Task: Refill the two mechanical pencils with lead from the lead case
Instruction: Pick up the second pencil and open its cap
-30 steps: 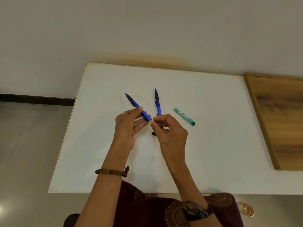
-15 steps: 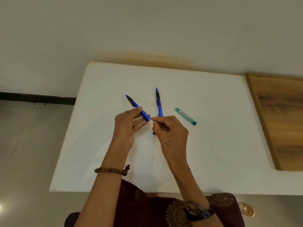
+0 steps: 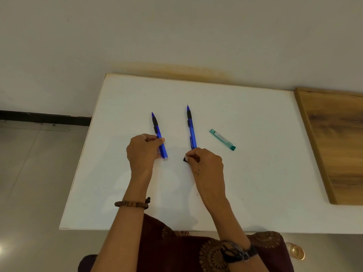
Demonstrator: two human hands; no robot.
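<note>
My left hand (image 3: 143,152) grips a blue mechanical pencil (image 3: 159,138) by its lower barrel, tip pointing away, its rear end low near the white table (image 3: 255,183). A second blue pencil (image 3: 191,130) lies on the table, its rear end hidden under my right hand (image 3: 206,163). The right fingertips pinch a small white piece (image 3: 186,158) right beside a small black cap (image 3: 184,160) on the table. The green lead case (image 3: 222,139) lies flat to the right of the second pencil, untouched.
A wooden board (image 3: 337,146) adjoins the table's right side. The wall runs along the far edge, and floor tiles lie to the left. A small brass-coloured object (image 3: 295,251) sits on the floor at lower right.
My hands have separated. The left hand swung its pencil left and down toward the table. The right hand drew the small white piece from that pencil's rear end and lowered it beside the black cap.
</note>
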